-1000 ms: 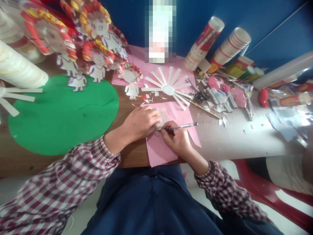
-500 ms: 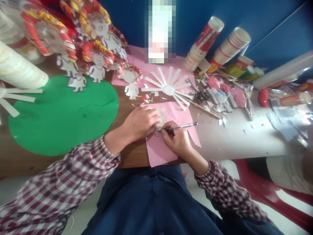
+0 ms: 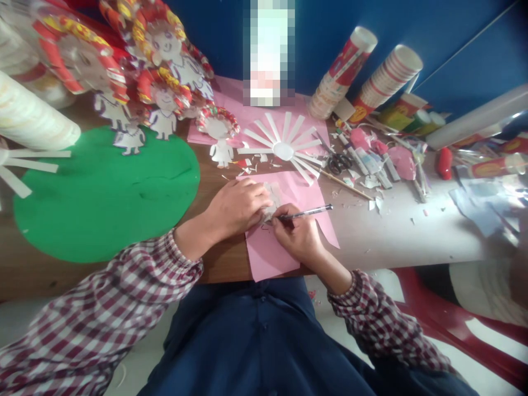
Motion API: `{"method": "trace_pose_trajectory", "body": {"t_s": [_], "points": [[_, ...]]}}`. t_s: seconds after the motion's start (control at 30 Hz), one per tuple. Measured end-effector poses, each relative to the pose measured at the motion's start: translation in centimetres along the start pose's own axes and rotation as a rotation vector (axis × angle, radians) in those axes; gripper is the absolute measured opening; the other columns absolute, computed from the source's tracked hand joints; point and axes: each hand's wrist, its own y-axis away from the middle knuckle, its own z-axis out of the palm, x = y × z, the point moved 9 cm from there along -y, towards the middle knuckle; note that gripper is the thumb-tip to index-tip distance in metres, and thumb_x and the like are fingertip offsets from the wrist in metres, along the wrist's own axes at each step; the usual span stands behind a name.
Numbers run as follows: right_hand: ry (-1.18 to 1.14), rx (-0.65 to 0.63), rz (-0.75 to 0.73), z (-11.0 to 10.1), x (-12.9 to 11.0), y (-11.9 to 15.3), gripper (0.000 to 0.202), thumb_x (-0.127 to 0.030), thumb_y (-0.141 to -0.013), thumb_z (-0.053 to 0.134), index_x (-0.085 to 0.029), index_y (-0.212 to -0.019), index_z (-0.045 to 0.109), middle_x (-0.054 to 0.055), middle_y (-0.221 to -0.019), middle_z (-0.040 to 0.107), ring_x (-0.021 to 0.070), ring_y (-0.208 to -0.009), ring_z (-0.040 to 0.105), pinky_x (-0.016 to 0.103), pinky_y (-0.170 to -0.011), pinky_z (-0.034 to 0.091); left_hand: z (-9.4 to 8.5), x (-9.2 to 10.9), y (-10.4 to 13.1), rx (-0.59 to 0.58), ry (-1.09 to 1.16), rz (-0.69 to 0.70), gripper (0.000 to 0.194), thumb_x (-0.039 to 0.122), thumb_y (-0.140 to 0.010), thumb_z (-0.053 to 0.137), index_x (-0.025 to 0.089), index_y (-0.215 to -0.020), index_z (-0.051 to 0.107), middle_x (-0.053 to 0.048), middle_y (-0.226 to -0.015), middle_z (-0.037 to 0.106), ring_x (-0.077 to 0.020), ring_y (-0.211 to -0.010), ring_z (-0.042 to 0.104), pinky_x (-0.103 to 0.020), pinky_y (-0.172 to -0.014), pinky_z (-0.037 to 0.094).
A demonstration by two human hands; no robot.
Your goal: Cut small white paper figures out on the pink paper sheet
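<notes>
A sheet of pink paper [image 3: 272, 253] lies at the table's front edge with a small, greyish, flat cut-out [image 3: 271, 199] on top. My left hand [image 3: 239, 204] comes from the left, its fingers bent over the cut-out's left side and pressing it to the paper. Part of the cut-out is hidden under those fingers. My right hand [image 3: 299, 234] pinches a pen [image 3: 309, 212], whose tip is at the cut-out's lower right edge. A few short dark lines show on the pink paper just below the tip.
A green paper oval [image 3: 107, 203] lies at left, below several decorated paper dolls [image 3: 165, 104]. A white strip-paper sunburst [image 3: 284, 150], scissors [image 3: 340, 163] and a thin stick [image 3: 350, 186] lie beyond my hands. Stacked paper cups [image 3: 388, 77] stand at the back right among scraps.
</notes>
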Motion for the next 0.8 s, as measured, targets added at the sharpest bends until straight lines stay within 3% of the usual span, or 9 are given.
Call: {"method": "trace_pose_trajectory", "body": {"t_s": [0.6, 0.8], "points": [[0.021, 0.004, 0.001, 0.0, 0.1, 0.0, 0.005, -0.026, -0.083, 0.06, -0.022, -0.083, 0.058, -0.002, -0.063, 0.063, 0.0135, -0.053, 0.058, 0.024, -0.055, 0.045, 0.1, 0.0, 0.0, 0.0, -0.01, 0.002, 0.023, 0.027, -0.092, 0.05, 0.022, -0.102, 0.07, -0.006, -0.109, 0.069, -0.0244, -0.102, 0.061, -0.042, -0.091, 0.048], [-0.254, 0.113, 0.055, -1.2, 0.9, 0.1, 0.006, -0.026, -0.084, 0.057, -0.021, -0.08, 0.056, -0.002, -0.062, 0.059, 0.0119, -0.052, 0.055, 0.023, -0.05, 0.045, 0.0, 0.0, 0.1, 0.002, -0.012, 0.006, 0.021, 0.024, -0.089, 0.053, 0.021, -0.1, 0.071, -0.007, -0.107, 0.069, -0.025, -0.1, 0.061, -0.043, -0.091, 0.049]]}}
